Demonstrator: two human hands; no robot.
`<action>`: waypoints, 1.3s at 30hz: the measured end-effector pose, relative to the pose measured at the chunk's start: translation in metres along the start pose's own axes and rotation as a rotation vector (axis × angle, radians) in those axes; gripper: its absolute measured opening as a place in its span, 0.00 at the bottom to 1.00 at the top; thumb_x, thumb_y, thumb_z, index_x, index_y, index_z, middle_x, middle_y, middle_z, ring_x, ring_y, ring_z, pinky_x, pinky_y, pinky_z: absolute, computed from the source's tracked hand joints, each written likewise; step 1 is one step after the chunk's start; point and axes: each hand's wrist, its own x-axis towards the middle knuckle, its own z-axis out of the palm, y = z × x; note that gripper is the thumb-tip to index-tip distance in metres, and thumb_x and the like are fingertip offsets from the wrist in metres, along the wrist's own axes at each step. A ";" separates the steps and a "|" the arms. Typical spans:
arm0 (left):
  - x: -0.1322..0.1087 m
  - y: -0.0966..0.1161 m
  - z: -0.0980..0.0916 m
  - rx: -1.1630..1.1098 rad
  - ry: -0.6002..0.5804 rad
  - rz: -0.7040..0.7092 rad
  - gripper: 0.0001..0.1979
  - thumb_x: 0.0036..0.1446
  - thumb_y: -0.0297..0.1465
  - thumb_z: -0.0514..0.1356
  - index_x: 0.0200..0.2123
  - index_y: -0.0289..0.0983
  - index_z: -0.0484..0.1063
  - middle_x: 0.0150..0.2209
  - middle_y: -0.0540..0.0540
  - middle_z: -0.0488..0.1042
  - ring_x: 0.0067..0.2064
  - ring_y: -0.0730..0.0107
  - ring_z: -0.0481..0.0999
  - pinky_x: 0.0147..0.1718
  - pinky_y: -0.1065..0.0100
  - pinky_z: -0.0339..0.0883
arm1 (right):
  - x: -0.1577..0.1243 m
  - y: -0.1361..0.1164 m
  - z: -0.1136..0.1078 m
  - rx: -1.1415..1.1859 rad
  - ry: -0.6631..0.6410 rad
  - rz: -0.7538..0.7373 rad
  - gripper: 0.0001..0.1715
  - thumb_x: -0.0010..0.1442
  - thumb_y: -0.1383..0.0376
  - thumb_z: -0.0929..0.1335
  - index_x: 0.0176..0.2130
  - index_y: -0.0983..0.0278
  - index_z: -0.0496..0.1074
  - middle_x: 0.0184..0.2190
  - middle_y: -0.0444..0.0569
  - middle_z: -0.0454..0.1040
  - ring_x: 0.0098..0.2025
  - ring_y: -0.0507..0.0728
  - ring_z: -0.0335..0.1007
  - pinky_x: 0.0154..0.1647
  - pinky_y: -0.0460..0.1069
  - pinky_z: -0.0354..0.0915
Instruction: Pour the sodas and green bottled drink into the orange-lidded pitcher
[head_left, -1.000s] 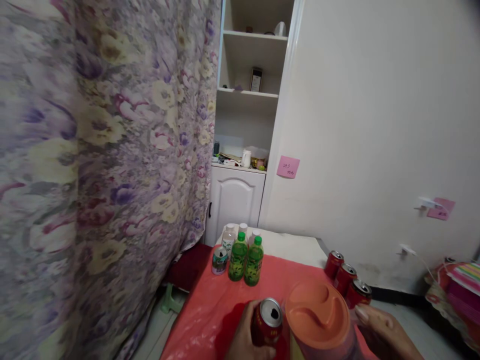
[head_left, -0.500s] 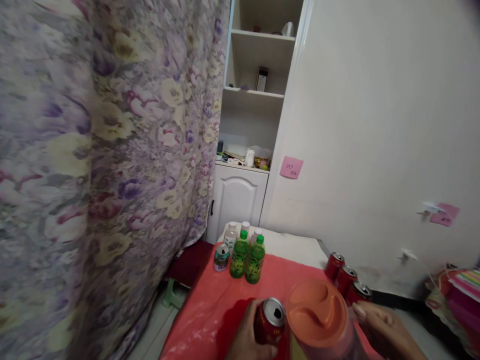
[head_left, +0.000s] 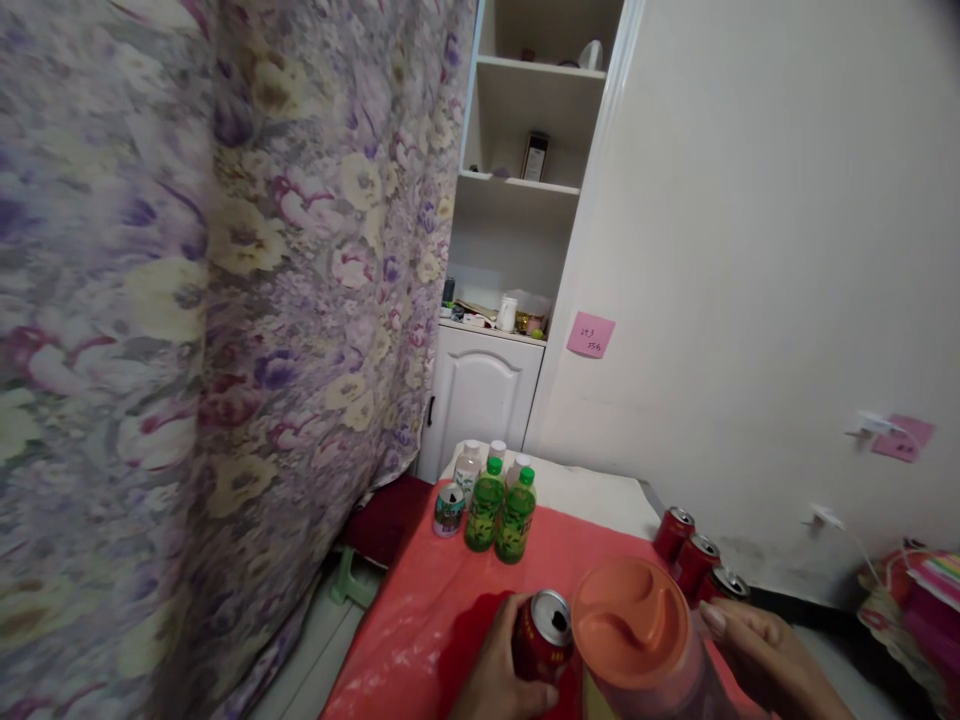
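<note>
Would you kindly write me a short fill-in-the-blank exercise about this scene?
The left hand holds a can whose body is ____.
Beside it, the round lid is colored ____.
The caps on the two front bottles are ____.
A row of ____ red cans stands beyond the right hand.

Missing words: red; orange; green; three.

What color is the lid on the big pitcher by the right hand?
The lid is orange; it shows best in the head view, the only one.

A home, by its floral curtain [head_left: 315, 300] and white cupboard [head_left: 484, 390].
</note>
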 end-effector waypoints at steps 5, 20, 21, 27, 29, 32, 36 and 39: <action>0.001 -0.002 -0.001 0.019 0.002 -0.024 0.36 0.31 0.17 0.61 0.49 0.40 0.69 0.42 0.47 0.78 0.43 0.58 0.77 0.36 0.66 0.67 | 0.003 0.002 -0.001 -0.015 -0.015 -0.002 0.39 0.43 0.33 0.71 0.17 0.59 0.56 0.17 0.36 0.48 0.22 0.49 0.38 0.26 0.49 0.39; 0.004 -0.009 0.000 0.083 0.025 -0.093 0.36 0.30 0.16 0.60 0.49 0.39 0.65 0.36 0.51 0.75 0.32 0.69 0.72 0.22 0.73 0.60 | 0.009 -0.001 -0.006 -0.168 -0.125 0.027 0.39 0.46 0.29 0.67 0.18 0.59 0.55 0.18 0.36 0.48 0.23 0.49 0.38 0.26 0.50 0.39; 0.004 -0.008 0.000 0.083 0.026 -0.086 0.36 0.30 0.16 0.60 0.49 0.39 0.66 0.36 0.51 0.75 0.32 0.69 0.72 0.22 0.73 0.60 | 0.009 -0.001 -0.006 -0.163 -0.135 0.023 0.39 0.47 0.30 0.67 0.19 0.59 0.55 0.18 0.36 0.48 0.23 0.49 0.38 0.26 0.50 0.39; 0.001 -0.006 -0.001 0.090 0.021 -0.045 0.35 0.31 0.16 0.60 0.49 0.39 0.67 0.38 0.51 0.75 0.36 0.68 0.72 0.30 0.70 0.64 | 0.011 -0.004 -0.006 -0.180 -0.165 0.040 0.39 0.47 0.30 0.67 0.19 0.59 0.55 0.18 0.37 0.48 0.23 0.49 0.40 0.26 0.50 0.39; 0.000 -0.007 -0.002 0.106 0.024 -0.054 0.35 0.32 0.16 0.61 0.49 0.40 0.67 0.38 0.51 0.75 0.36 0.67 0.73 0.32 0.68 0.65 | 0.012 -0.005 -0.006 -0.175 -0.174 0.030 0.39 0.46 0.30 0.67 0.19 0.59 0.55 0.18 0.38 0.50 0.23 0.50 0.42 0.26 0.50 0.42; 0.000 -0.006 -0.004 0.113 0.020 -0.047 0.35 0.32 0.16 0.61 0.49 0.40 0.67 0.39 0.50 0.76 0.39 0.64 0.74 0.35 0.67 0.67 | 0.014 -0.007 -0.006 -0.166 -0.190 0.025 0.38 0.47 0.31 0.68 0.18 0.59 0.55 0.17 0.38 0.52 0.23 0.50 0.45 0.26 0.49 0.47; 0.002 -0.008 -0.005 0.089 0.018 -0.044 0.37 0.31 0.15 0.61 0.49 0.40 0.68 0.41 0.49 0.77 0.41 0.61 0.75 0.38 0.65 0.67 | 0.015 -0.009 -0.006 -0.172 -0.195 0.018 0.38 0.47 0.31 0.67 0.18 0.59 0.55 0.17 0.38 0.53 0.23 0.50 0.45 0.26 0.49 0.50; 0.002 -0.011 -0.006 0.081 0.024 -0.041 0.37 0.31 0.15 0.61 0.50 0.40 0.68 0.42 0.49 0.77 0.41 0.61 0.76 0.39 0.64 0.68 | 0.014 -0.012 -0.006 -0.202 -0.187 0.014 0.39 0.47 0.30 0.67 0.18 0.59 0.54 0.16 0.38 0.51 0.23 0.50 0.42 0.24 0.49 0.46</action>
